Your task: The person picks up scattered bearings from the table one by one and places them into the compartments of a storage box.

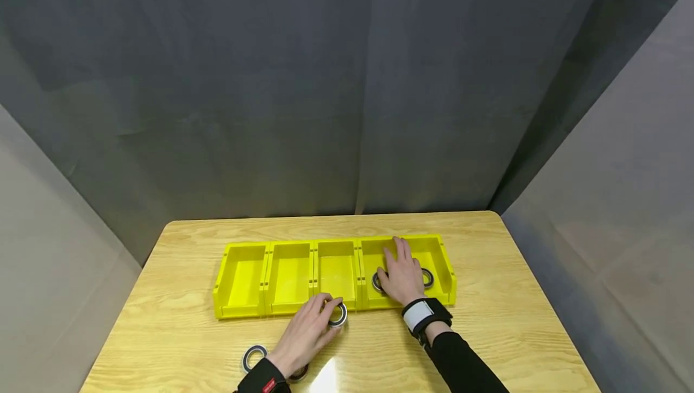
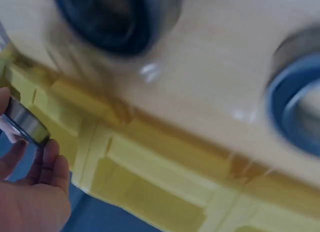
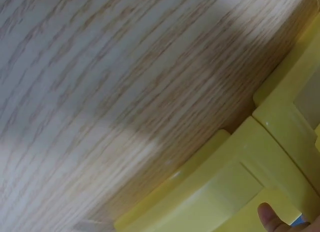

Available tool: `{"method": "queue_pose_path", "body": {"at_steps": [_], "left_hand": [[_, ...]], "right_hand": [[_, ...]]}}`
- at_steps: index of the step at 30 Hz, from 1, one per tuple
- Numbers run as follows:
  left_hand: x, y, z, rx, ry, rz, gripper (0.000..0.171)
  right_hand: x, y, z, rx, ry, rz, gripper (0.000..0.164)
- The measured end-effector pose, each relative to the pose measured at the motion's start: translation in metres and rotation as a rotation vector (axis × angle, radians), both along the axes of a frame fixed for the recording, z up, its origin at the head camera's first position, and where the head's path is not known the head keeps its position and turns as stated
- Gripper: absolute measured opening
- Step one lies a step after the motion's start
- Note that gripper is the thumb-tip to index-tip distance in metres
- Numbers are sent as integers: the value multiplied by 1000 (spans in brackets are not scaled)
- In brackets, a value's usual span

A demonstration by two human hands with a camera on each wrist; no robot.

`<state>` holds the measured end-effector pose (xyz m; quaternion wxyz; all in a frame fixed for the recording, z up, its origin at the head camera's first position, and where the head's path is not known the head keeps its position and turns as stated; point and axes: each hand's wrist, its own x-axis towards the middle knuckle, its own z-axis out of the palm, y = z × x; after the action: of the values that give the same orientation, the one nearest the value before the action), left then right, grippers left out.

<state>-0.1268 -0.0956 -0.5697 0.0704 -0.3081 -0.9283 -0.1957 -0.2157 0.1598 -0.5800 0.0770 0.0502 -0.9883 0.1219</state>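
Between thumb and fingers my left hand (image 1: 305, 334) pinches a ball bearing (image 1: 344, 316) just in front of the yellow bins; the left wrist view shows this bearing (image 2: 30, 124) edge-on. My right hand (image 1: 402, 277) reaches into the rightmost, widest bin (image 1: 441, 260) with its fingers extended. One bearing (image 1: 375, 282) lies there under its thumb side, partly covered, and another bearing (image 1: 431, 278) shows past its other side. Beneath the palm the view is hidden. In the right wrist view, only a fingertip (image 3: 270, 217) and a bit of the hand appear at the bin.
On the wooden table (image 1: 179, 308), one bearing (image 1: 246, 359) lies left of my left wrist, and another bearing (image 1: 300, 375) is partly hidden behind that wrist. Three narrower yellow bins (image 1: 242, 308) stand in a row left of the wide one. Grey curtains (image 1: 271, 110) enclose the table.
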Motion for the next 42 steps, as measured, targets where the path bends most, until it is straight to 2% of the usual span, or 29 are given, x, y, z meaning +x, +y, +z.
{"method": "queue_pose_path", "body": {"at_steps": [3, 10, 13, 18, 27, 37, 42], "left_hand": [[-10, 6, 4, -55, 80, -7, 57], [-41, 19, 10, -289, 373, 15, 62], [-53, 21, 10, -342, 429, 37, 59], [-67, 25, 7, -376, 420, 45, 41], [-80, 31, -1, -450, 431, 63, 38], [-84, 38, -3, -507, 372, 71, 33], [-84, 40, -6, -526, 388, 74, 29]], "right_hand": [[1, -1, -3, 4, -4, -2, 51], [1, 0, -1, -4, -23, -1, 51], [1, 0, 0, 6, -28, 5, 52], [1, 0, 0, 25, -28, 0, 52], [0, -1, -5, 37, 3, 0, 52], [0, -1, -4, 49, -8, -2, 53], [1, -1, -3, 36, -17, -5, 52]]}}
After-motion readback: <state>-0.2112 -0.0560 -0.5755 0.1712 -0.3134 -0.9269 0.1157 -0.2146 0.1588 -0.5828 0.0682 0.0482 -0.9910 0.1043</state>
